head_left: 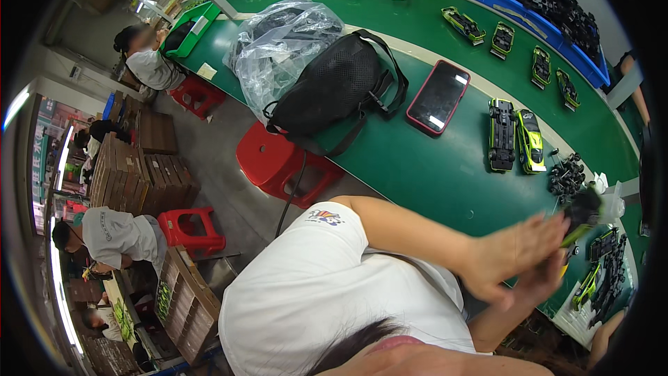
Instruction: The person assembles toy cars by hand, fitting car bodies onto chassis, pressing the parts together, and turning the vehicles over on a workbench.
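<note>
My left hand (511, 254) reaches across from the white sleeve, its fingers pressed together against a black and lime-green toy car (583, 212) smeared by motion. Below it, my right hand (537, 285) is curled at the lower end of the same toy car, partly hidden by the left hand. Just above lies a heap of small black parts (567, 175). Beside that heap, a toy car showing its black underside (502, 135) lies against an upright green toy car (531, 141).
A phone (438, 97), a black bag (330, 83) and a clear plastic bag (278, 42) lie on the green table. Green car shells (502, 40) line the belt beyond. A blue bin (515, 7) holds black parts. Red stools (268, 157) stand left; other people sit farther off.
</note>
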Demonstrator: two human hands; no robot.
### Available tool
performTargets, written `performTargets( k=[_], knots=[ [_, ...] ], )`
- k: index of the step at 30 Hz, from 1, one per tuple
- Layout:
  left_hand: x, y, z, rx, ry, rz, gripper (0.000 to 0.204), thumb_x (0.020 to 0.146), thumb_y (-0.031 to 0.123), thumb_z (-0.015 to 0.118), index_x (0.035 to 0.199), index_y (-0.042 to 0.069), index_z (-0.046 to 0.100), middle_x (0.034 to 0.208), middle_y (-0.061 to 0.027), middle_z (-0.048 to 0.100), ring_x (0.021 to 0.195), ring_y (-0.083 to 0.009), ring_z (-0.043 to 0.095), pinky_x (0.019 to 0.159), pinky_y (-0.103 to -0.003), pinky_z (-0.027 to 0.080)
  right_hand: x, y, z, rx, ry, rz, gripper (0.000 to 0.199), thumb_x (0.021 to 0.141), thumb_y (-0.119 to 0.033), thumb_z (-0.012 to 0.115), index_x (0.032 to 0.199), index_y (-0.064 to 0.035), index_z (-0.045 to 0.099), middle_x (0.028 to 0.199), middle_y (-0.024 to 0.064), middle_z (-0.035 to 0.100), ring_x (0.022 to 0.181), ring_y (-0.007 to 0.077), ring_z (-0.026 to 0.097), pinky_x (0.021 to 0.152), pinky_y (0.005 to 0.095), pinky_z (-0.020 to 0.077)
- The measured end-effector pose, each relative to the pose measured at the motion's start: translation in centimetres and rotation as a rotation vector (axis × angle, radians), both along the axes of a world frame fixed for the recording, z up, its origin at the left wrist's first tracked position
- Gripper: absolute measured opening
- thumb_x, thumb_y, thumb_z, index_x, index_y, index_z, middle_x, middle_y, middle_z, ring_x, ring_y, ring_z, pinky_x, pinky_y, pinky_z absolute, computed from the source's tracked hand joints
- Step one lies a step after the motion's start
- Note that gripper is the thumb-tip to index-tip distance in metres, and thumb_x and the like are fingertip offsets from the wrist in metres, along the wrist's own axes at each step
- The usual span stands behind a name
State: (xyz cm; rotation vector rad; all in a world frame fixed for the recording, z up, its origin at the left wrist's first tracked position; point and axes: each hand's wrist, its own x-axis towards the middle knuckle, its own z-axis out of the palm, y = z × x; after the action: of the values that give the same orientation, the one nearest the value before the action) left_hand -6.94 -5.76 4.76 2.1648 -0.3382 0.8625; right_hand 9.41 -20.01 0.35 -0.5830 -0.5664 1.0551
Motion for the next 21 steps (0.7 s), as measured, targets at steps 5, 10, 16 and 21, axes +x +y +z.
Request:
performTargets(
  k=[5,10,16,21],
  knots=[
    [-0.1,2.8,1.4,-0.157,-0.128,0.118,0.101,0.085,0.072,0.025,0.144,-0.008,0.006,0.150,-0.0292,-0.001,0.141,-0.0415,-0.001,0.111,-0.051,0.005,-1.5,-0.2,1.8,-0.199,-0.054,-0.354,0.043,0.089,-0.022,0.055,0.122,0.0052,0.049,0.121,0.0165,0.056,0.108,0.0255,0.058,0.094,0.0399,0.0457],
    [0.4,2.3,2.1,-0.150,-0.078,0.093,0.104,0.084,0.073,0.022,0.142,-0.011,0.008,0.149,-0.0311,0.000,0.140,-0.0441,-0.001,0.111,-0.051,0.002,-4.2,1.1,0.1,-0.207,-0.219,-0.111,0.057,0.085,-0.026,0.055,0.132,0.0032,0.040,0.133,0.0160,0.045,0.125,0.0254,0.043,0.108,0.0423,0.0282],
    [-0.4,2.6,1.2,-0.155,-0.150,0.106,0.099,0.086,0.070,0.026,0.144,-0.007,0.004,0.151,-0.0285,0.000,0.140,-0.0427,-0.001,0.112,-0.051,0.003,-1.2,0.0,1.3,-0.082,-0.023,-0.239,0.047,0.093,-0.024,0.053,0.129,0.0048,0.043,0.128,0.0181,0.051,0.118,0.0286,0.050,0.100,0.0424,0.0403],
    [0.1,1.5,1.9,-0.141,-0.132,0.109,0.096,0.087,0.067,0.026,0.144,-0.008,0.006,0.150,-0.0292,0.000,0.141,-0.0408,-0.002,0.112,-0.049,0.000,-2.7,0.6,-1.8,-0.207,-0.277,-0.121,0.060,0.082,-0.025,0.060,0.130,0.0066,0.040,0.127,0.0156,0.050,0.115,0.0251,0.051,0.101,0.0354,0.0374]
  ],
)
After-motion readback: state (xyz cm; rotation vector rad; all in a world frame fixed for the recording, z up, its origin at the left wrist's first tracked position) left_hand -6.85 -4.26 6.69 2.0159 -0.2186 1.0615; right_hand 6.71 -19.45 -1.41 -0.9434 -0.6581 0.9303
